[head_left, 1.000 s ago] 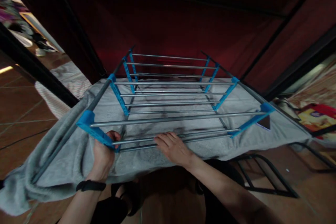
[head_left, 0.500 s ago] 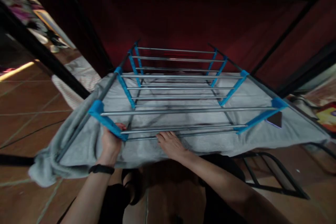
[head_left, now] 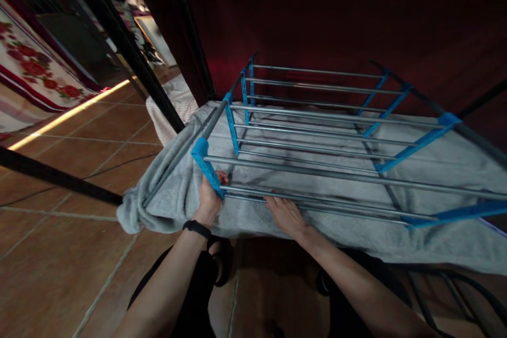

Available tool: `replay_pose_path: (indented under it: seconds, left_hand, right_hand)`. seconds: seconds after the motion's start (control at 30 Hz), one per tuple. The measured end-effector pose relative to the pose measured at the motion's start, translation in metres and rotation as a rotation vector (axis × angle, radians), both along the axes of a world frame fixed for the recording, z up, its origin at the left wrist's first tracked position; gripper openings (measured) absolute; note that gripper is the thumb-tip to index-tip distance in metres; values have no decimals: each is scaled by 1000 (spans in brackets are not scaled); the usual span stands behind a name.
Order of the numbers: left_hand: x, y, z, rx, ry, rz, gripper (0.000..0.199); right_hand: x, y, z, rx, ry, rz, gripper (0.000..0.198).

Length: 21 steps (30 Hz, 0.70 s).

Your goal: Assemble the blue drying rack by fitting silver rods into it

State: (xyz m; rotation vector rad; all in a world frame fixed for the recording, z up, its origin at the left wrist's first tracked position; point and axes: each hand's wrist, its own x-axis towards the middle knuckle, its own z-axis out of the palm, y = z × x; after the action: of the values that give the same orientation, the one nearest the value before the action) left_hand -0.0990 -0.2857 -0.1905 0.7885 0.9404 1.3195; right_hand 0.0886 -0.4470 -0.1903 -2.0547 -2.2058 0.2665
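Note:
A shoe rack (head_left: 328,172) of grey metal tubes and blue plastic brackets lies across a grey blanket (head_left: 245,220). Its long rods run from left to right in front of me. My left hand (head_left: 209,198), with a black band at the wrist, is closed round the lower end of the near left blue bracket (head_left: 209,173); its fingertips show behind it. To the right of it, my right hand (head_left: 285,215) rests with fingers curled over a low front rod (head_left: 340,202). The undersides of those fingers are hidden.
A dark red panel (head_left: 309,21) stands behind the rack. Black frame posts (head_left: 130,47) rise at the left, over a brown tiled floor (head_left: 59,253) with a cable. A flowered cloth (head_left: 35,63) hangs at far left. Black metal bars (head_left: 455,290) lie low at right.
My view has turned to the left, so the rack and both hands appear further right. Both hands keep about the same places on the rack.

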Motion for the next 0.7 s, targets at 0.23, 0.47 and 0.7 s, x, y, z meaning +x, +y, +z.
replay_pose_path:
  seconds: [0.23, 0.47, 0.7]
  left_hand:
    - [0, 0, -4, -64, -39, 48, 30]
    - [0, 2, -8, -92, -37, 60, 38]
    - [0, 1, -11, -2, 26, 2, 44]
  right_hand:
    - [2, 1, -2, 1, -22, 19, 42]
    - [2, 3, -1, -18, -38, 19, 41]
    - [2, 4, 0, -18, -34, 24, 41]
